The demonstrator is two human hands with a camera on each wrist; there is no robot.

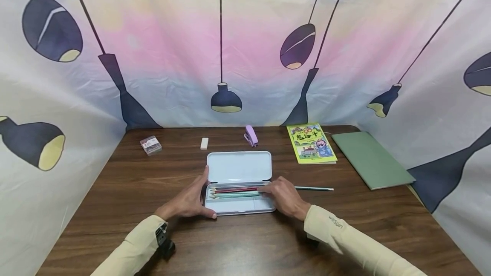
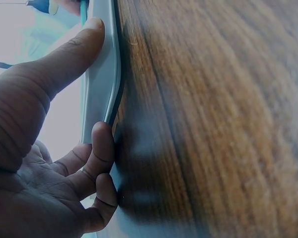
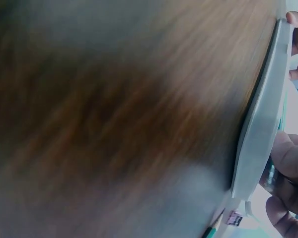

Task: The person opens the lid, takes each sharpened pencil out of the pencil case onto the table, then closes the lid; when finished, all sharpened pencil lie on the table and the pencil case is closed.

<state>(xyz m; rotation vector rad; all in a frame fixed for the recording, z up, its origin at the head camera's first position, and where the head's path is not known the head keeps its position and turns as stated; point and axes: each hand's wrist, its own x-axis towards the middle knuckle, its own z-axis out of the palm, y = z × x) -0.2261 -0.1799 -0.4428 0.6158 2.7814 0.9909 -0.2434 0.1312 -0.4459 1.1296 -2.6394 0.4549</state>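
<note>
Here, left fingers (image 2: 103,144) spread against the case (image 1: 232,205); whether right fingers (image 3: 290,153) pinch is hidden.

Your head camera looks forward and down from above the near side of the table (image 1: 230,242), far enough back to show both hands and the cloth (image 1: 172,16) beyond. Your wrist cameras sit close and low, their pictures turned sideways: one beside your left hand (image 1: 188,199), the other beside your right hand (image 1: 287,198). All three share the case (image 1: 238,167); the right wrist's view also catches your left hand
</note>
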